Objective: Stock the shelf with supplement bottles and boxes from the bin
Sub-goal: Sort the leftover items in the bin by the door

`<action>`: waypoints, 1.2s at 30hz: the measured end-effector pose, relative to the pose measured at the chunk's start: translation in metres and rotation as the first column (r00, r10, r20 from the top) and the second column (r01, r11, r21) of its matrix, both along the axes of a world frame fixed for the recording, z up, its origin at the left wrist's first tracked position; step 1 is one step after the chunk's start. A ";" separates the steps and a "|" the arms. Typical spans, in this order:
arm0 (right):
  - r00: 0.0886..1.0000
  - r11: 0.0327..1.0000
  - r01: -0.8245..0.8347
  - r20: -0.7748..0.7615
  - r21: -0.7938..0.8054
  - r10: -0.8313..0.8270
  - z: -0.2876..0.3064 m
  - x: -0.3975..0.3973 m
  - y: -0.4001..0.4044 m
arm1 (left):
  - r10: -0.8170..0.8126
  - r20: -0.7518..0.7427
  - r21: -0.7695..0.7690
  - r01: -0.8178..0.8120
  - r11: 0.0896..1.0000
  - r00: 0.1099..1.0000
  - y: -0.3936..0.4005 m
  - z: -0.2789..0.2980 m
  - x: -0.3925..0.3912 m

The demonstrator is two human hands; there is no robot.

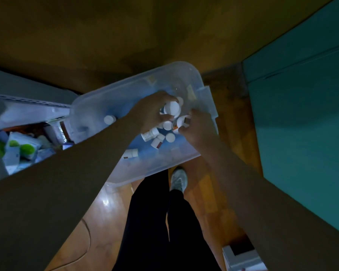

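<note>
Fingers of the left hand are curled round a white-capped bottle, cap turned up toward the camera; the bottle is held above the far end of the clear bin. Fingers of the right hand are bent and pinched on a second bottle with an orange-and-white label, just beside the first and touching the loose pile.

Loose bottles are seen lying on their sides on the bin floor, directly below and between both hands, long axes pointing various ways. One more bottle stands apart toward the bin's left wall, nearer the left hand.

The shelf is found left of the bin, just beside its left wall, with green-and-white boxes already on it. Judged from this, the left hand is the nearer one for the carry, which would run leftward out of the bin.

The bin is set on a wooden floor.
</note>
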State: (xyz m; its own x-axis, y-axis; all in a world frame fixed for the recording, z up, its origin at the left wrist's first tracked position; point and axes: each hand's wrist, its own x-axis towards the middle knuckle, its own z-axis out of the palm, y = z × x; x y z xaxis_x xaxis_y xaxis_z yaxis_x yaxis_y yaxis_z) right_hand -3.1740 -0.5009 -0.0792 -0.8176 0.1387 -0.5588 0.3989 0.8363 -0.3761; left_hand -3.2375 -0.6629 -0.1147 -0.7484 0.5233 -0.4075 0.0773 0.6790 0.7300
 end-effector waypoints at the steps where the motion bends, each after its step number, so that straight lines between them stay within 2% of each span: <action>1: 0.999 0.998 0.005 -0.037 -0.055 -0.007 0.014 0.000 0.003 | 0.083 0.048 0.030 -0.085 0.996 0.995 -0.003 0.010 0.001; 5: 0.991 0.978 0.034 -0.118 -0.204 -0.059 0.075 -0.001 0.015 | 0.306 0.170 0.188 -0.336 0.923 0.937 -0.012 0.073 0.010; 7: 0.979 0.921 0.153 -0.073 -0.358 -0.191 0.115 -0.003 0.019 | 0.381 0.210 0.238 -0.425 0.873 0.900 -0.016 0.114 0.016; 10: 0.928 0.751 0.315 0.021 -0.580 -0.373 0.180 -0.006 0.023 | 0.494 0.296 0.282 -0.570 0.772 0.817 -0.020 0.188 0.025; 12: 0.906 0.665 0.318 0.011 -0.675 -0.423 0.227 -0.006 0.021 | 0.541 0.350 0.328 -0.641 0.694 0.765 -0.019 0.247 0.036; 15: 0.855 0.478 0.299 0.009 -0.826 -0.519 0.295 0.001 0.019 | 0.579 0.459 0.409 -0.739 0.536 0.674 -0.010 0.333 0.060; 19: 0.819 0.263 0.239 0.049 -0.935 -0.572 0.376 0.014 0.012 | 0.528 0.618 0.511 -0.808 0.294 0.583 -0.003 0.419 0.097; 21: 0.833 0.145 0.237 0.124 -0.961 -0.539 0.412 0.023 0.007 | 0.522 0.635 0.529 -0.813 0.243 0.569 -0.001 0.450 0.119; 23: 0.870 0.082 0.220 0.158 -0.972 -0.468 0.443 0.035 0.004 | 0.538 0.615 0.567 -0.797 0.206 0.576 0.001 0.472 0.143; 27: 0.943 0.022 0.096 0.084 -0.995 -0.321 0.484 0.059 -0.007 | 0.600 0.577 0.628 -0.771 0.108 0.554 -0.005 0.496 0.190; 29: 0.963 0.003 0.054 0.052 -0.999 -0.265 0.499 0.073 -0.016 | 0.639 0.563 0.635 -0.769 0.071 0.524 -0.012 0.505 0.214; 33: 0.989 -0.033 0.004 0.009 -0.999 -0.149 0.524 0.098 -0.047 | 0.674 0.563 0.686 -0.725 -0.059 0.478 -0.033 0.533 0.257; 36: 0.997 -0.040 -0.039 -0.037 -0.998 -0.066 0.540 0.118 -0.079 | 0.736 0.518 0.703 -0.707 -0.076 0.435 -0.052 0.556 0.284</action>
State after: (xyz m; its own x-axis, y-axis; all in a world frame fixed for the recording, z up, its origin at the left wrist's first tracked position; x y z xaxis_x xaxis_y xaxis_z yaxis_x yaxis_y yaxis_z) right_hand -3.0563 -0.5804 0.4606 -0.8566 -0.5090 -0.0846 0.3407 -0.4349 -0.8335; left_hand -2.9535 -0.7145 0.4410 -0.9228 -0.3170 -0.2189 -0.0402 -0.4857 0.8732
